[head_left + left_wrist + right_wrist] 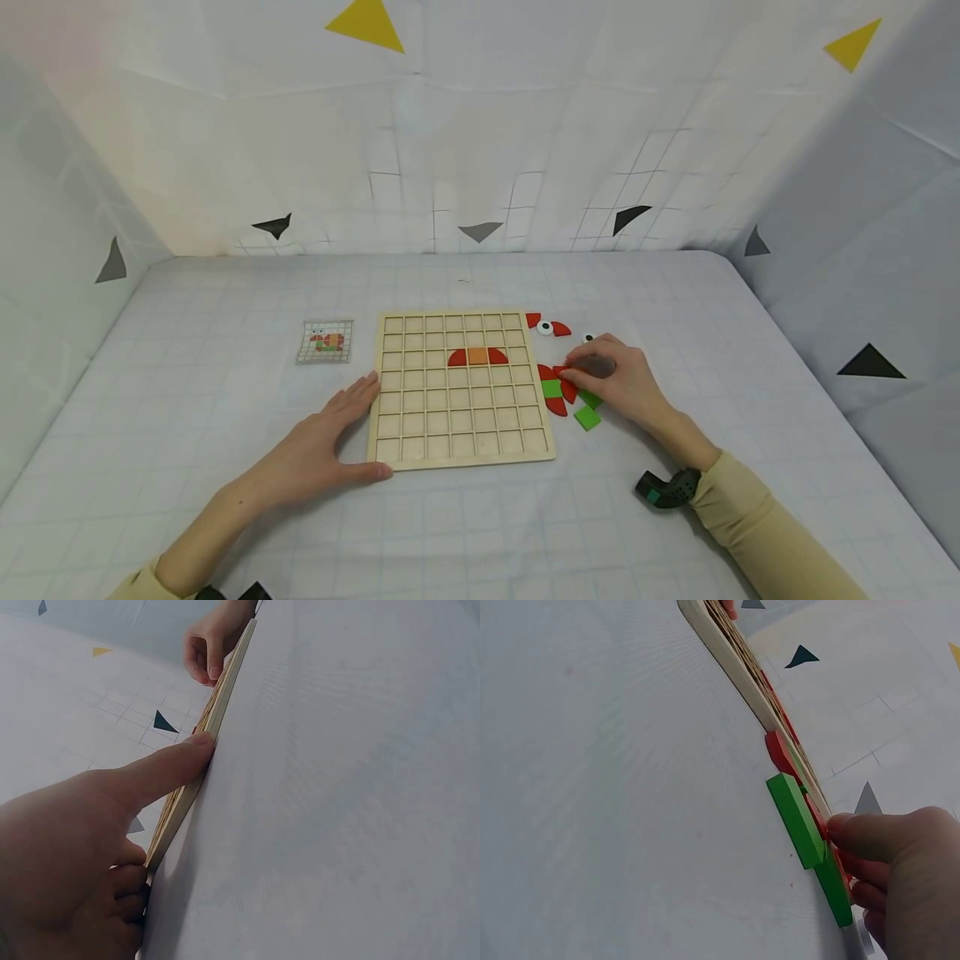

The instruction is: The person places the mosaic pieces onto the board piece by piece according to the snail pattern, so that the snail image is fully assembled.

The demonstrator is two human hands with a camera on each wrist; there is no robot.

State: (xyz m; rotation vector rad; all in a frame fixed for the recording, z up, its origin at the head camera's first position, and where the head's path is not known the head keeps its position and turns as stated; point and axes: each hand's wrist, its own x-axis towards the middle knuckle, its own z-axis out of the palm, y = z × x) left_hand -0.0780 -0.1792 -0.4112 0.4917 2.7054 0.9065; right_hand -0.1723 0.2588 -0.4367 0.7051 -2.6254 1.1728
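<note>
A square wooden grid board (464,425) lies flat in the middle of the table. My left hand (322,442) is spread at its lower left corner, fingertips at the left edge and thumb (176,765) on the front edge. On the board, an orange square (477,357) sits between two red quarter-circle tiles, in one row. Right of the board, my right hand (618,379) pinches a red quarter-circle tile (560,372) between thumb and fingers. Close by lie other red tiles (557,407) and green squares (587,417), one green square (795,821) showing large in the right wrist view.
A small pattern card (325,342) with a coloured picture on a grid lies left of the board. By the board's upper right corner are a round eye tile (545,327) and two red tiles. Another eye tile (588,337) is partly behind my right hand.
</note>
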